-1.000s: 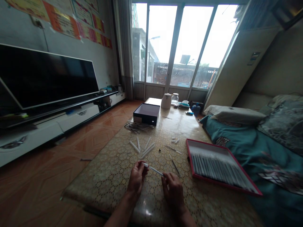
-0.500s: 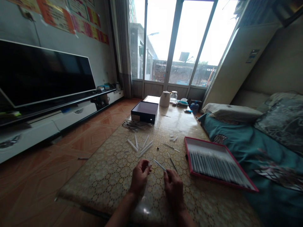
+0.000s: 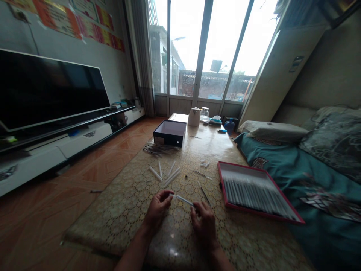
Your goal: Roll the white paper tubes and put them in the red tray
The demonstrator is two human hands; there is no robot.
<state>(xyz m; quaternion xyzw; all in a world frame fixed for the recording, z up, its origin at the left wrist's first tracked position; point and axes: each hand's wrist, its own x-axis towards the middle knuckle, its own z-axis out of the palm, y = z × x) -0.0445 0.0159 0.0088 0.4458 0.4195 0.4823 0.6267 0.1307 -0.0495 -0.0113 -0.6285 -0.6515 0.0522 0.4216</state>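
My left hand (image 3: pixel 156 210) and my right hand (image 3: pixel 202 223) hover over the near part of a low table (image 3: pixel 132 210) and hold a thin white pen (image 3: pixel 183 200) between them. The left fingers pinch its left end, the right fingers pinch its right end. Several white pen tubes (image 3: pixel 166 174) lie on the table just beyond my hands. A thin dark refill (image 3: pixel 203 191) lies to the right of the pen. A red-rimmed tray (image 3: pixel 255 193) packed with several pens sits at the right.
A dark open box (image 3: pixel 169 133) stands further up the table with a bundle of dark refills (image 3: pixel 156 149) before it. A white kettle (image 3: pixel 194 116) and a jar are at the far end. A teal-covered bed (image 3: pixel 304 177) runs along the right, a TV (image 3: pixel 47 94) along the left.
Half a second ago the hands were slightly apart, the right holding the pen; now the left fingers meet its left end again. The view has drifted slightly.
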